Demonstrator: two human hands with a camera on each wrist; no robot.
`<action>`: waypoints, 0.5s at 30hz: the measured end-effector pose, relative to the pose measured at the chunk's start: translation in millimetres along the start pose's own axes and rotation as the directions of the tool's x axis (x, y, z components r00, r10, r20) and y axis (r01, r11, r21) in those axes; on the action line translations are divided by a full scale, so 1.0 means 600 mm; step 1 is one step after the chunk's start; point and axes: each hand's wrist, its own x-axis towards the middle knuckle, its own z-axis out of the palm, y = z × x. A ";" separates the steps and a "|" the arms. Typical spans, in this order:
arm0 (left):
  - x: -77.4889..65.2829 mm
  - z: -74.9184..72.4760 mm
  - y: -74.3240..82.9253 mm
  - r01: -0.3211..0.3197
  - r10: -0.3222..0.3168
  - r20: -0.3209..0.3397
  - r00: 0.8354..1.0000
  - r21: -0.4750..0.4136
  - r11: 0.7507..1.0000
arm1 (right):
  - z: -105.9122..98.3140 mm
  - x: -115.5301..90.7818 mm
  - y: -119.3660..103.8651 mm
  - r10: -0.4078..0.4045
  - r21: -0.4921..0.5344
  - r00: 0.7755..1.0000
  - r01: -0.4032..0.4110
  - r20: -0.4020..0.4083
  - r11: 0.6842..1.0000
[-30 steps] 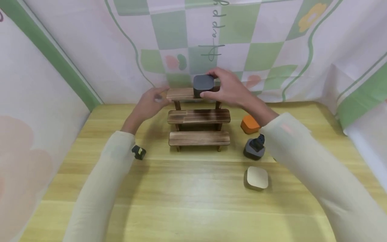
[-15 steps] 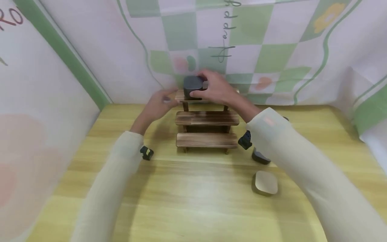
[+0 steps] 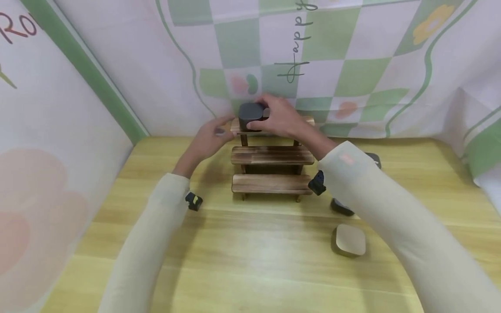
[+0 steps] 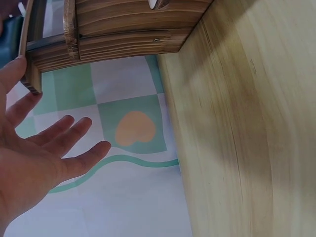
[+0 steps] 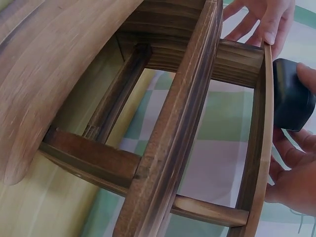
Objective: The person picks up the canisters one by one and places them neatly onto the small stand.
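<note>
A three-tier wooden display stand [image 3: 272,155] stands against the back cloth. On the left part of its top plank sits a dark, round-cornered block [image 3: 251,114]. My right hand [image 3: 282,118] grips this block from the right, thumb in front and fingers behind. At the plank's left end, my left hand [image 3: 211,138] pinches the wood between thumb and index finger; the other fingers spread loosely in the left wrist view. The right wrist view shows the block [image 5: 291,94] against the top plank [image 5: 264,143], with left fingers at the far end.
On the wooden table [image 3: 250,269], a beige round-cornered block [image 3: 350,240] lies to the right. Near the right sleeve [image 3: 352,174], a dark block [image 3: 342,208] and another dark item [image 3: 373,159] are partly hidden. Checked cloth [image 3: 282,43] hangs behind the stand.
My right hand has slid the dark block left along the top plank, toward my left hand. The right forearm now covers the orange block. The head view has shifted slightly.
</note>
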 end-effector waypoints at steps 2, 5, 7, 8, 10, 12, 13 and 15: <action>-0.003 0.000 0.000 0.000 0.000 -0.004 1.000 -0.007 1.000 | 0.002 0.000 -0.001 0.001 0.007 1.000 -0.001 0.006 1.000; -0.005 -0.001 0.001 0.004 -0.005 -0.010 1.000 -0.013 1.000 | 0.002 0.001 -0.002 0.001 0.010 1.000 -0.001 0.012 1.000; -0.006 -0.002 0.001 0.011 -0.011 -0.013 1.000 -0.012 1.000 | 0.002 0.001 -0.002 -0.001 0.011 1.000 0.001 0.015 1.000; -0.006 -0.002 0.001 0.013 -0.013 -0.014 1.000 -0.010 1.000 | 0.002 0.001 -0.003 -0.001 0.011 1.000 0.001 0.016 1.000; -0.006 -0.004 0.000 0.019 -0.019 -0.015 1.000 -0.002 1.000 | 0.000 0.002 -0.003 -0.001 0.006 1.000 0.001 0.022 1.000; -0.005 -0.005 0.000 0.022 -0.022 -0.012 1.000 0.004 1.000 | -0.002 0.002 -0.003 0.000 0.008 1.000 0.000 0.028 1.000; -0.005 -0.005 0.000 0.022 -0.022 -0.011 1.000 0.004 1.000 | -0.003 0.001 -0.003 -0.001 0.006 1.000 0.001 0.031 1.000; -0.004 -0.005 0.000 0.020 -0.020 -0.009 1.000 0.003 1.000 | -0.006 0.000 -0.004 -0.003 0.003 0.999 0.002 0.035 1.000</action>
